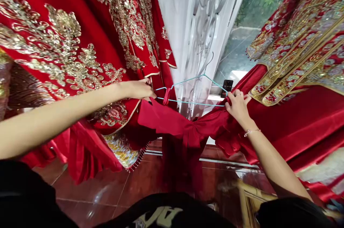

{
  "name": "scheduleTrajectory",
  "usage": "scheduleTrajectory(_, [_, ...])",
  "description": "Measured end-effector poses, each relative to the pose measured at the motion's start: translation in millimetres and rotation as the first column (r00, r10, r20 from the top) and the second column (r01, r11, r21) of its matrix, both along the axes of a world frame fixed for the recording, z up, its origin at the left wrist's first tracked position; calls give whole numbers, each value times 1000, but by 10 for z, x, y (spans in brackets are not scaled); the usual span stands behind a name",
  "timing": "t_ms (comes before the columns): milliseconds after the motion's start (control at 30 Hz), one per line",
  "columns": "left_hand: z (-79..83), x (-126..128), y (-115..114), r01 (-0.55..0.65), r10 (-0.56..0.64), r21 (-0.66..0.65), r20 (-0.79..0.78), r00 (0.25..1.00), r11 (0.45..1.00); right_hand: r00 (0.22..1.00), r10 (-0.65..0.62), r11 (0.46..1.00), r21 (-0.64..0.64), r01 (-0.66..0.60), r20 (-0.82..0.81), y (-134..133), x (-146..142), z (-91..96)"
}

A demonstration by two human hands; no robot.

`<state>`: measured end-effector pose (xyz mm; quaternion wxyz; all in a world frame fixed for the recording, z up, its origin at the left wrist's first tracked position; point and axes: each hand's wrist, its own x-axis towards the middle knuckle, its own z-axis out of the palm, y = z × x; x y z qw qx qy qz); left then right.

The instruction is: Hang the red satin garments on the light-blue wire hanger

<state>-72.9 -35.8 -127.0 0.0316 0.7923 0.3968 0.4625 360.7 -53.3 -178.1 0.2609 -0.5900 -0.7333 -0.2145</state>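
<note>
L hand [143, 91] pinches red dress [185, 126] near one end of blue hanger [204, 74]; R hand [238, 107] grips the other end. Dress hangs btwn hands, w/ strap [167, 96] looped on hanger.

A black shirt [199, 212], pale-lettered, is worn with a bracelet [252, 132].

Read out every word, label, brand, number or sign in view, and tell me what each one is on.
Nothing can be read with certainty.
Phone by the window: a row of pale digits, too small to read surely.
Black shirt: large pale print, perhaps letters, cut off at the picture's bottom edge; unreadable.
</note>
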Motion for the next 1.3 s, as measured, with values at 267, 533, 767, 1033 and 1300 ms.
scheduleTrajectory(267, [993, 728, 858, 362, -378, -273, -7, 926, 892, 1000, 0, 999, 52, -1, 15, -58, -30, -19])
scheduleTrajectory(533, [975, 1292, 386, 444, -464, -155, -436, 771, 883, 994, 46, 998, -27, -49, -101, -239, -190, -121])
scheduleTrajectory(767, [513, 980, 41, 283, -35, 301, -625, 780, 911, 806, 389, 921, 165, -353, -445, -344, 354, -113])
scheduleTrajectory(1033, [50, 2106, -284, 122, -63, 26, -742, 668, 992, 907, 418, 808, -475, -347, 48, -243, 525, 223])
scheduleTrajectory(1300, [-97, 2833, 108, -193, 45, -264, -479, 877, 945, 857, 421, 839, -487, -243, 298, 235, 551, 274])
